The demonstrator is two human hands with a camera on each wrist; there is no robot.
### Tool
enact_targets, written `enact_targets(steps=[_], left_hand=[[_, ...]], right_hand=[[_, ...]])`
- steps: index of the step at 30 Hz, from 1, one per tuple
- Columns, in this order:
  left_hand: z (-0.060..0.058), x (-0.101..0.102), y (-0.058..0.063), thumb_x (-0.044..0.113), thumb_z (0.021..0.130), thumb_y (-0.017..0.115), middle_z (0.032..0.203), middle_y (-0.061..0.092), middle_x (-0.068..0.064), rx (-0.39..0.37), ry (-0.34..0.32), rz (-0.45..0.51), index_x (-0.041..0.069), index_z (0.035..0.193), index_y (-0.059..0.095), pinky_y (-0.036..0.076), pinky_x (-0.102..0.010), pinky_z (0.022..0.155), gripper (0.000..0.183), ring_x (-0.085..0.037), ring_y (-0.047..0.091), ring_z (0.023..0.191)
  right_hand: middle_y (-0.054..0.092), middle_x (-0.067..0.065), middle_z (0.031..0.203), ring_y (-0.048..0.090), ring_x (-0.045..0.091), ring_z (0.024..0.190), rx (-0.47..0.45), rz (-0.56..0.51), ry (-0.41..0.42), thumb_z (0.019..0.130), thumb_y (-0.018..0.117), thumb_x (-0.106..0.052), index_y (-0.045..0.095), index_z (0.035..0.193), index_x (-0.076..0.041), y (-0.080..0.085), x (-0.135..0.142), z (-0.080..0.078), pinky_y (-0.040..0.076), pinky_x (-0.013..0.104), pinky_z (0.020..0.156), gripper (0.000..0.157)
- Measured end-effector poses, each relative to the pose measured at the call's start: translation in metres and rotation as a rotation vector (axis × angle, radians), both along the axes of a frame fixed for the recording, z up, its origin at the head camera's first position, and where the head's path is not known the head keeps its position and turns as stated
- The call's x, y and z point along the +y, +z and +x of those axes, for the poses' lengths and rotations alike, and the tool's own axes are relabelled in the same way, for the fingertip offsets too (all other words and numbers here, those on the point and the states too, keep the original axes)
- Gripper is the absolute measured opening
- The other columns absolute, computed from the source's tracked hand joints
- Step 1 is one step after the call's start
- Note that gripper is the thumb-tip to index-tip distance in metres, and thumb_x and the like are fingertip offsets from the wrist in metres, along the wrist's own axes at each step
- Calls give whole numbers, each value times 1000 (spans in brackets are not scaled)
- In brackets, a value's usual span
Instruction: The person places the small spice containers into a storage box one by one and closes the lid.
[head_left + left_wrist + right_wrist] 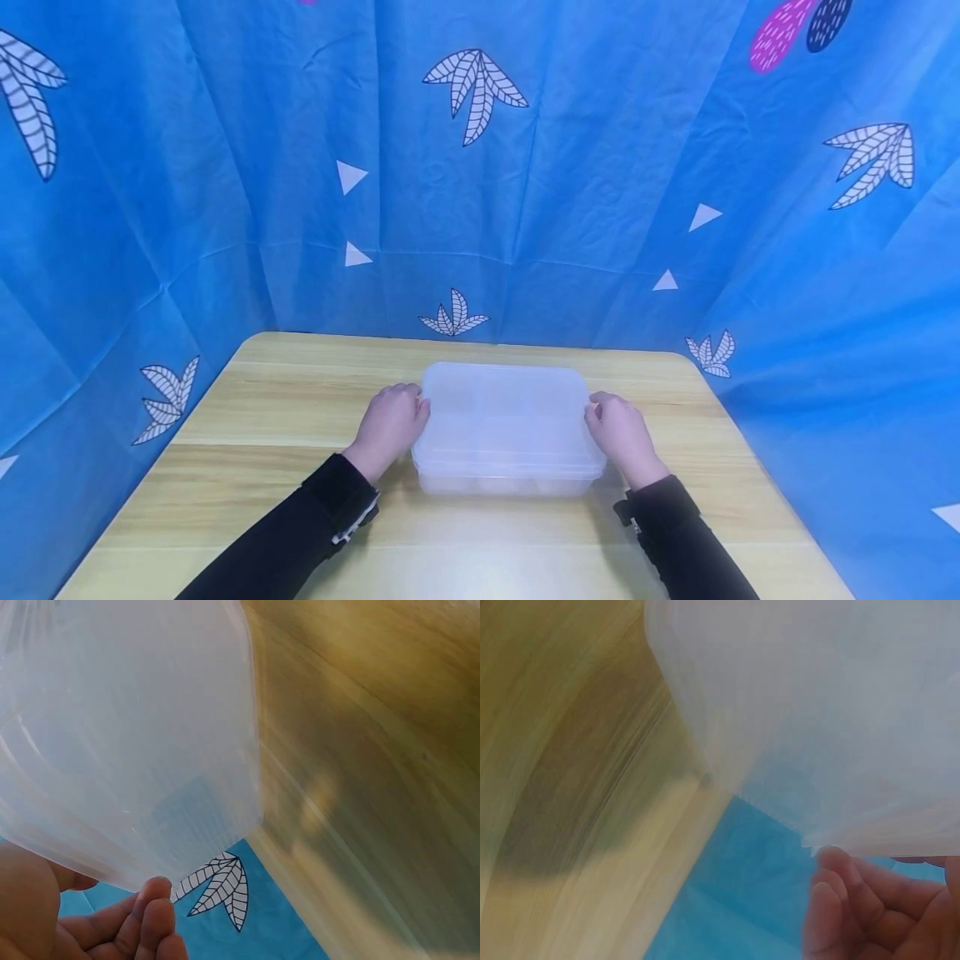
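Note:
A translucent white plastic box (506, 417) with a lid is level over the middle of the table. At its left edge my left hand (392, 421) grips the rim, thumb on the near side and fingertips at the far side. My right hand (621, 429) holds the opposite edge in much the same way. In the left wrist view the curled fingers (156, 919) meet the rim of the box (135, 750). The right wrist view has the fingers (832, 892) at the rim under the box wall (840, 727). Pale shapes inside the box are too blurred to tell.
The pale wooden table (300, 400) has rounded far corners. A blue cloth (585, 150) printed with white leaves and triangles hangs behind it and on both sides. Dark sleeves with straps (356, 517) cover both wrists.

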State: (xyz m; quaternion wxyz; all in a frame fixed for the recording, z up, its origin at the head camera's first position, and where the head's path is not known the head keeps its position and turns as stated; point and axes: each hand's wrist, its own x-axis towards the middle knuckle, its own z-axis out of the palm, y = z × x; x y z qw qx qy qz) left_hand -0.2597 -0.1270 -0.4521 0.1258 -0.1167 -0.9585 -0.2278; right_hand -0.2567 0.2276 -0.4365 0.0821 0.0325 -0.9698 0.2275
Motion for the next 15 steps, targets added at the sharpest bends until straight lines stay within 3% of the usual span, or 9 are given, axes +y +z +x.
enact_targets(steps=[15], left_hand=[[0, 3, 1, 13, 96, 62, 91, 71, -17, 57, -2, -20, -6, 99, 71, 56, -48, 84, 21, -35, 67, 88]], right_hand=[[70, 24, 101, 67, 35, 89, 21, 17, 22, 98, 56, -9, 62, 122, 12, -1, 0, -2, 56, 51, 82, 32]])
